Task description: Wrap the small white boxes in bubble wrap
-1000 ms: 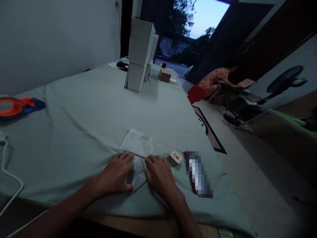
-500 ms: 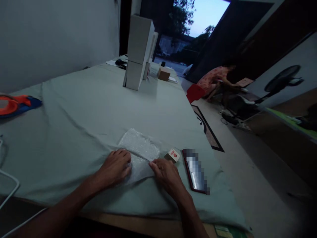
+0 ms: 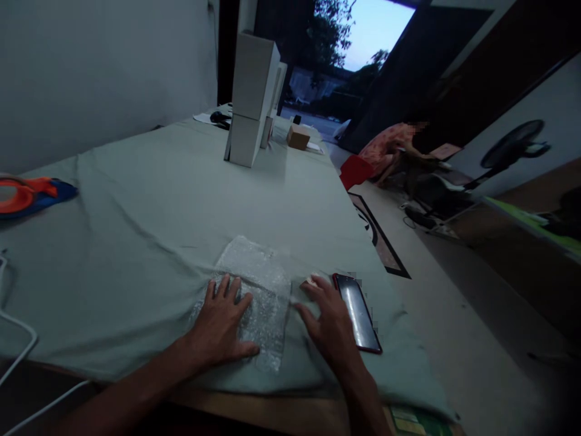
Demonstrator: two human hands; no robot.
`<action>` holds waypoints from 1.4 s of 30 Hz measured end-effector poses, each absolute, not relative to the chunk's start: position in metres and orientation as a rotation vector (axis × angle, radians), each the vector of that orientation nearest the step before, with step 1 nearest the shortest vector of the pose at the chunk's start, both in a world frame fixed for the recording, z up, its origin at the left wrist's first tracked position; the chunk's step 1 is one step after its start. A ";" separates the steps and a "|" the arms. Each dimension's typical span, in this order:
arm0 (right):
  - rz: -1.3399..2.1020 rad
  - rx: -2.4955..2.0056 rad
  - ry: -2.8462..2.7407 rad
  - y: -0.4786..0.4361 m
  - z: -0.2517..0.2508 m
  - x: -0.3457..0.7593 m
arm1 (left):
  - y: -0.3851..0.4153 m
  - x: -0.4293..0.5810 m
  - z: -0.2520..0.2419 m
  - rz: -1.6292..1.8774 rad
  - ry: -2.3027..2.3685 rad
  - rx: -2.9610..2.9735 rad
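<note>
A sheet of clear bubble wrap (image 3: 267,315) lies spread on the cloth-covered table, creased across its middle. My left hand (image 3: 222,321) rests flat on its left part, fingers spread. To the right, my right hand (image 3: 329,315) hovers over a small box (image 3: 310,281) with its thumb held apart from the fingers. Most of that box is hidden under the fingers, and I cannot tell whether they touch it. A phone with a red edge (image 3: 358,313) lies just right of this hand.
Tall white boxes (image 3: 249,103) stand farther back, with a brown box (image 3: 298,137) behind. An orange and blue object (image 3: 36,197) lies at the left, and a white cable (image 3: 22,327) hangs over the near edge. A person (image 3: 390,148) sits beyond the table's right side, near a fan (image 3: 512,145).
The near part of the bubble wrap has unfolded toward me. My left hand has flattened and spread on it. My right hand has let go of the wrap and moved right to the small box.
</note>
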State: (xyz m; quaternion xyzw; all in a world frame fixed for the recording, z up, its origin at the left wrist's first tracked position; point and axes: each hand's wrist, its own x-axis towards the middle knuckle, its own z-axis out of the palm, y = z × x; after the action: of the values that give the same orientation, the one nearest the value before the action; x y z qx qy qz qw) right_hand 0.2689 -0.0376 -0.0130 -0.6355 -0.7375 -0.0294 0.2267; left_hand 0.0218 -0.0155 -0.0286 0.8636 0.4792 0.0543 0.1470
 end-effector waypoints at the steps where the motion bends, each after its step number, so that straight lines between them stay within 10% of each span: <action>1: -0.147 -1.841 -1.952 -0.033 -0.016 0.278 | -0.015 0.021 -0.029 0.149 1.378 2.484; 18: 0.635 -1.465 -1.830 -0.027 0.018 0.188 | -0.016 0.026 -0.019 0.087 1.391 2.404; 42: 0.363 -1.537 -2.201 -0.016 -0.024 0.194 | -0.010 -0.011 -0.036 0.262 1.333 2.455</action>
State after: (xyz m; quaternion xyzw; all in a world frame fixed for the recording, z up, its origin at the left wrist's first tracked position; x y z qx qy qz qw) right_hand 0.1941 -0.0161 -0.0244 -0.5542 -0.7935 0.1311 0.2146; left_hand -0.0111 -0.0104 -0.0358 0.8627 0.4683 0.0921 0.1669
